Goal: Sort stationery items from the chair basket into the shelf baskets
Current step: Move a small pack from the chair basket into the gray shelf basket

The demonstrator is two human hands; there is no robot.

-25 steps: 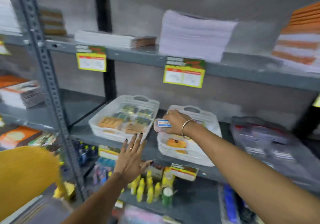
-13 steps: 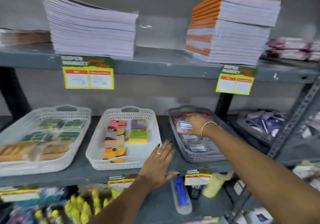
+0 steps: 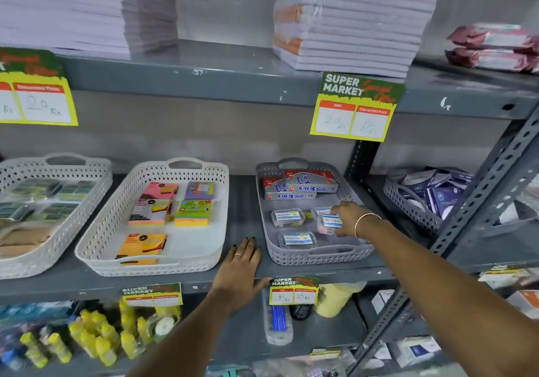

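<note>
My right hand [image 3: 348,217] reaches into the grey shelf basket [image 3: 264,225] and grips a small clear box of clips [image 3: 329,222] with a white and blue label, low over the basket's floor at its right side. Two similar clear boxes [image 3: 287,217] lie beside it, and red and grey staple boxes [image 3: 300,187] sit at the basket's back. My left hand [image 3: 242,268] rests flat, fingers apart, on the grey shelf edge [image 3: 175,282] between the grey basket and the white basket of sticky notes [image 3: 204,260]. The chair basket is out of view.
Another white basket [image 3: 87,201] of packets stands at the far left, and a grey basket [image 3: 408,204] of dark packs at the right behind the slanted shelf post [image 3: 478,210]. Stacks of notebooks [image 3: 350,20] fill the upper shelf. Yellow bottles [image 3: 96,336] and price tags [image 3: 354,108] line the lower shelves.
My view swung right along the shelf. My right hand carried the clear box from the white baskets into the grey basket and lowered it. My left hand settled onto the shelf edge.
</note>
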